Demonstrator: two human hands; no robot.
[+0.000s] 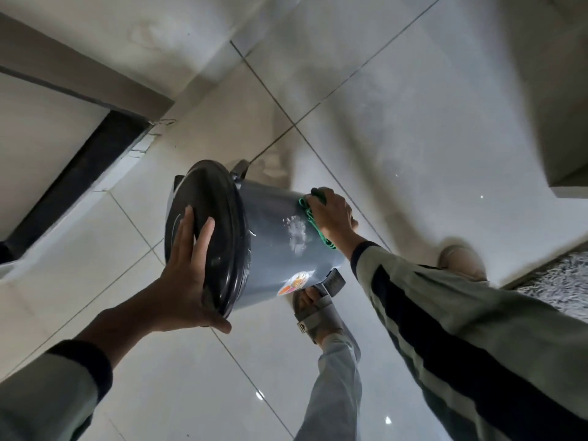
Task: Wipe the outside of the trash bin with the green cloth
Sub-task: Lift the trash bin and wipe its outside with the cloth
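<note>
We are counting one grey trash bin with one black lid, one pedal and one round sticker on it. We are seeing one green cloth. We are counting two hands: one left hand, one right hand. We are seeing two sandalled feet, one near foot and one far foot, plus one shaggy rug.
</note>
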